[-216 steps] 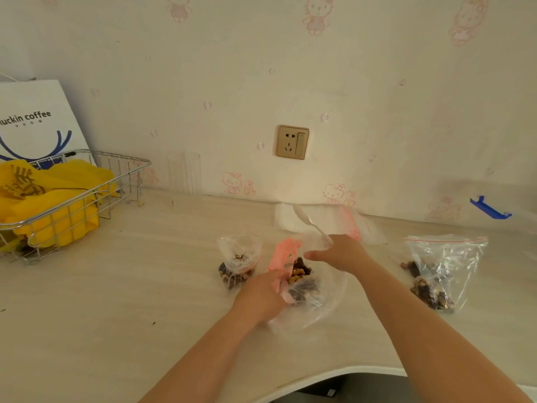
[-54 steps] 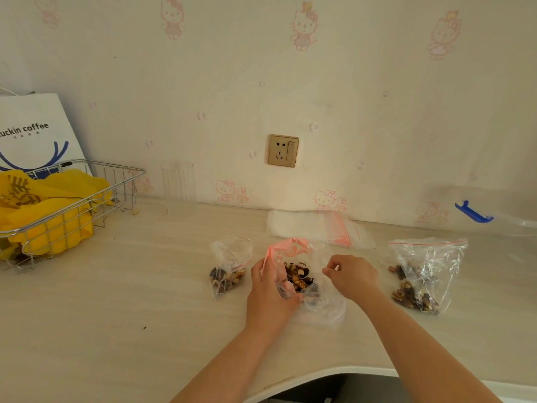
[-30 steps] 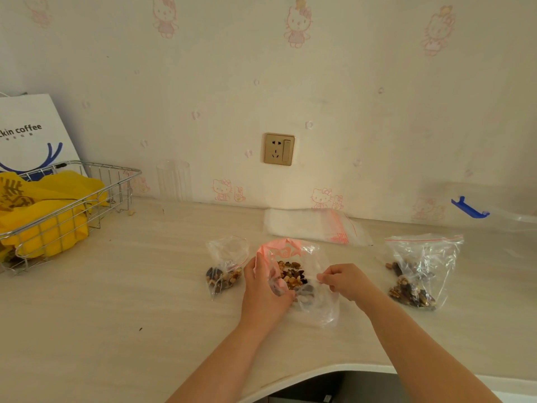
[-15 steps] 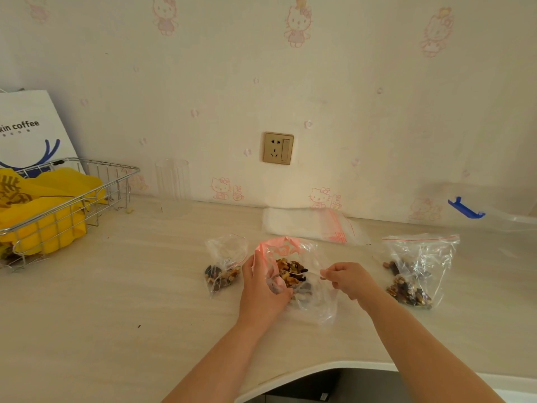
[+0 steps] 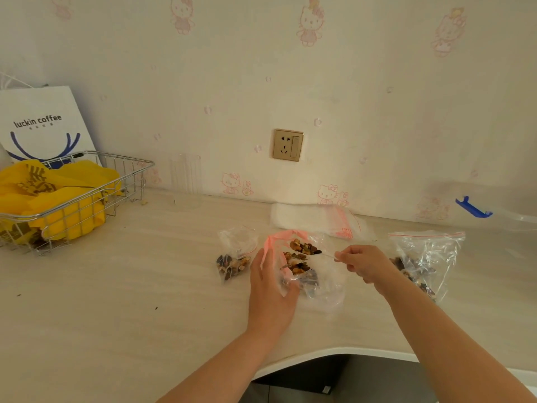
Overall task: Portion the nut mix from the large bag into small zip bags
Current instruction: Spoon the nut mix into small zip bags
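Note:
A clear bag with a pink rim (image 5: 325, 289) lies on the counter's middle, holding nut mix. My left hand (image 5: 268, 289) grips its left side and keeps the mouth open. My right hand (image 5: 363, 261) pinches the thin handle of a clear plastic spoon (image 5: 308, 248), whose bowl carries a heap of nuts above the bag's mouth. A small zip bag (image 5: 235, 257) with nuts lies just left of my left hand. A larger clear zip bag (image 5: 427, 257) with a red seal line and nuts stands to the right, behind my right wrist.
A pile of flat zip bags (image 5: 316, 219) lies by the wall. At the far left, a wire basket (image 5: 87, 199) holds yellow bags, a white paper bag (image 5: 40, 123) behind it. A clear cup (image 5: 186, 175) stands against the wall. A blue clip (image 5: 472, 207) is at right.
My right hand has drawn the spoon up out of the nuts and moved right; the loaded spoon now sits level above the bag's mouth. My left hand keeps its hold.

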